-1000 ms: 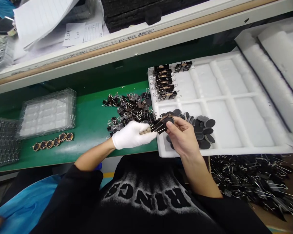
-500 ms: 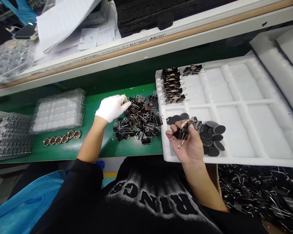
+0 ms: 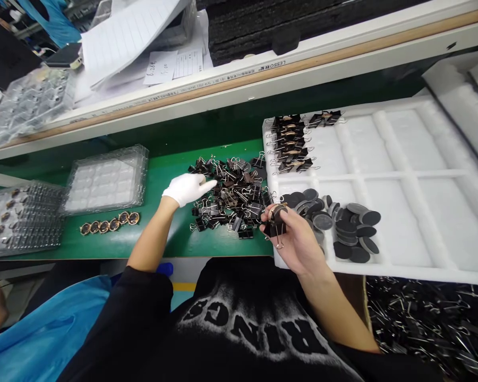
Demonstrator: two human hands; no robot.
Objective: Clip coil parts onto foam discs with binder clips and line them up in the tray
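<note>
My left hand (image 3: 187,189), in a white glove, is at the left side of a pile of black binder clips (image 3: 233,196). Its fingers are bent together, their tips over the clips; whether a clip is between them is hidden. My bare right hand (image 3: 297,239) is closed, palm up, around a round dark piece with a tan rim (image 3: 278,212) and a black binder clip (image 3: 274,229) whose wire handle points down. Beside that hand, loose dark discs (image 3: 347,228) lie in the white foam tray (image 3: 398,223).
Clipped pieces (image 3: 290,143) stand in a column in the tray's upper left compartment. Clear plastic trays (image 3: 107,178) and a row of small round pieces (image 3: 109,225) lie left. A shelf edge (image 3: 239,79) crosses behind. More clips (image 3: 430,323) fill the lower right.
My right hand has moved left with the round piece and clip, away from the discs and towards the clip pile. My left hand has shifted lower along the pile's left side.
</note>
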